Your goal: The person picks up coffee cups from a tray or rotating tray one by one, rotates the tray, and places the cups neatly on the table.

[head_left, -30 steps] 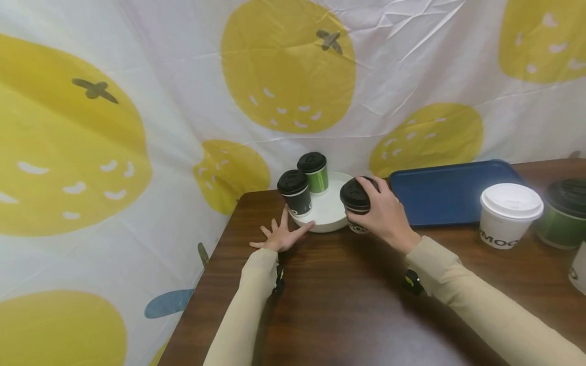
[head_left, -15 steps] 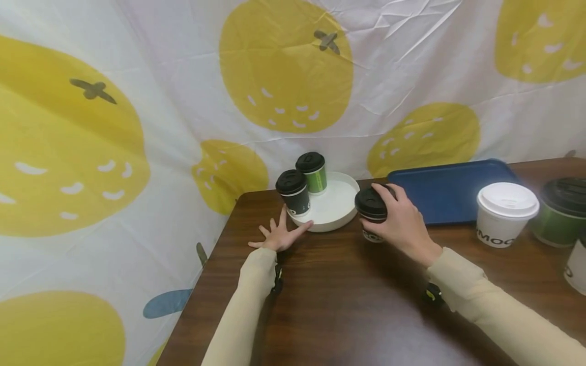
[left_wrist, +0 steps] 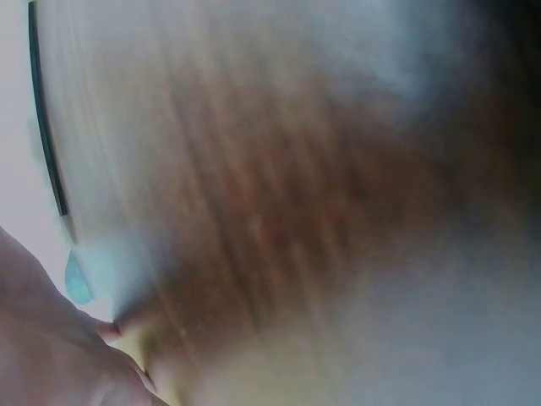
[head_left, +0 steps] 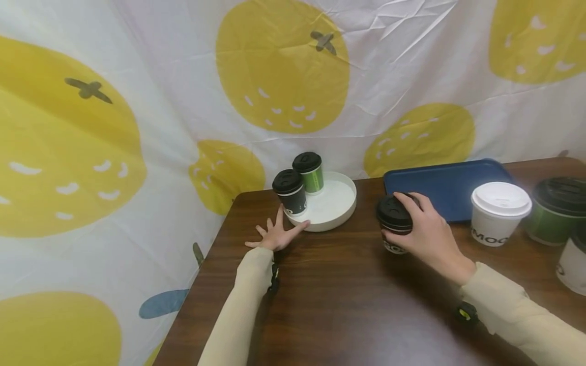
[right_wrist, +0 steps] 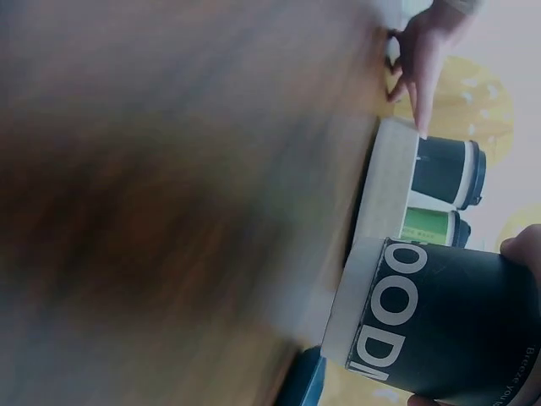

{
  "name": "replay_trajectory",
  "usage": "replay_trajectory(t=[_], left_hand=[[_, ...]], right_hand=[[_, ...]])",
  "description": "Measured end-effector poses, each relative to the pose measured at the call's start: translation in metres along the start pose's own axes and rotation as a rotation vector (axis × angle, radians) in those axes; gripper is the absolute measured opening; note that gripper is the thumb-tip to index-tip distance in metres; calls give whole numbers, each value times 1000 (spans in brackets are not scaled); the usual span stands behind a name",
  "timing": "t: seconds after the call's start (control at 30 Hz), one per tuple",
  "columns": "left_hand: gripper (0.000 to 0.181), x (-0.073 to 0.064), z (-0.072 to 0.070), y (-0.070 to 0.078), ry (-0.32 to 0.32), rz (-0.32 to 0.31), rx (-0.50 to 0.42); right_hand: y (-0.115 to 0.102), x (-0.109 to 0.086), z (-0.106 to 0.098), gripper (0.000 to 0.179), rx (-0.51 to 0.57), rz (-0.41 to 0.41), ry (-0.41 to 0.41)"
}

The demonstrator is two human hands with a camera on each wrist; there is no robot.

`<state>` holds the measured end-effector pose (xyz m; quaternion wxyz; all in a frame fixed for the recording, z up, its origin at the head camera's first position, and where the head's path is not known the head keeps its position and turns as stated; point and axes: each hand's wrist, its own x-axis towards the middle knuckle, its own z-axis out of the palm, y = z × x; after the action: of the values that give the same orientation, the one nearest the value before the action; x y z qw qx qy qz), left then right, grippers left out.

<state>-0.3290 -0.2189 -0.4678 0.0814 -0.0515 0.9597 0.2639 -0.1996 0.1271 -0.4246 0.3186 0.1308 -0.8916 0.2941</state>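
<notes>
My right hand (head_left: 432,239) grips a black paper coffee cup (head_left: 392,216) round its upper part, thumb on the near side. That cup is upright, right of a round white tray (head_left: 334,216) and apart from it; whether its base touches the table I cannot tell. On the tray's left side stand a second black cup (head_left: 293,199) and a green cup (head_left: 313,180), both with black lids. My left hand (head_left: 276,235) has its fingers spread, touching the tray's near left edge. In the right wrist view, white letters show on the held cup (right_wrist: 448,321).
A blue rectangular tray (head_left: 439,185) lies behind the held cup. To the right stand a white-lidded cup (head_left: 496,218), a large green cup (head_left: 551,218) and a white cup (head_left: 572,269) cut by the frame. A fruit-patterned curtain (head_left: 183,91) hangs behind the wooden table (head_left: 348,295).
My right hand has carried the black cup rightward and slightly toward me, from beside the round tray's rim to a gap away from it. My left hand stays at the tray's edge.
</notes>
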Motion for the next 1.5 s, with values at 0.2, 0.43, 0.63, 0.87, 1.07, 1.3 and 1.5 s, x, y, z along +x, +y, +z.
replay_trajectory(t=[0.2, 0.43, 0.63, 0.87, 1.07, 1.3, 1.5], left_hand=[[117, 8, 0, -2, -13, -12, 3], [120, 17, 6, -9, -30, -28, 10], [121, 14, 6, -8, -31, -28, 7], [120, 15, 6, -8, -41, -33, 11], [122, 14, 6, -6, -41, -25, 3], [123, 12, 5, -5, -58, -31, 4], [126, 2, 1, 1, -39, -14, -20]], right_hand=[[8, -16, -16, 83, -21, 15, 24], [15, -30, -33, 85, -37, 40, 43], [23, -42, -49, 86, -74, 67, 67], [36, -58, -73, 90, -120, 101, 88], [46, -73, -89, 94, -179, 112, 115], [55, -86, -101, 95, -217, 132, 133], [62, -93, -105, 96, -256, 111, 152]])
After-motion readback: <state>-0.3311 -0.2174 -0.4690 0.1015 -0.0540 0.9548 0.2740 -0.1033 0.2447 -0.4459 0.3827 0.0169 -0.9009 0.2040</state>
